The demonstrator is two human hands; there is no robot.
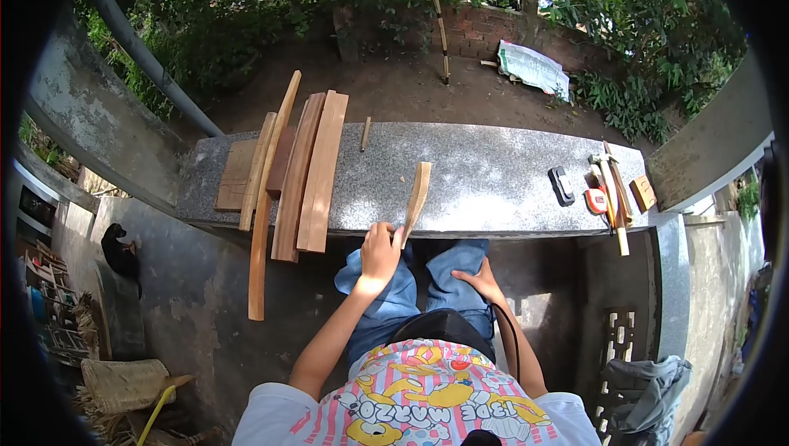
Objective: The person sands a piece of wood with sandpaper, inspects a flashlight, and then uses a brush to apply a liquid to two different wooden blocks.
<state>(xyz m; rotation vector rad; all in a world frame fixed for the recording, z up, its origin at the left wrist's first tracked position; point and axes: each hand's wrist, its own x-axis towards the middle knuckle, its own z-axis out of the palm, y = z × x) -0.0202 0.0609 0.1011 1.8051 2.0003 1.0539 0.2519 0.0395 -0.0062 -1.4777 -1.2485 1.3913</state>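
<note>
My left hand (380, 254) is closed around the lower end of a short, pale strip of wood (418, 191). The strip stands tilted at the near edge of the stone bench (493, 166), its upper end over the bench top. My right hand (482, 280) rests on my jeans at the knee, thumb stretched out, with nothing visible in it; its other fingers are partly hidden. Left of my hands lie several wooden boards (322, 171) and a long, curved wooden strip (261, 232) that overhangs the front edge. A small wooden stick (366, 134) lies beyond the boards.
On the bench's right are a black tool (561, 186), an orange tape measure (596, 199), a hammer (610, 191) and a wood block (643, 194). A dog (121, 250) is on the floor at left. Grey cloth (649, 392) hangs at lower right.
</note>
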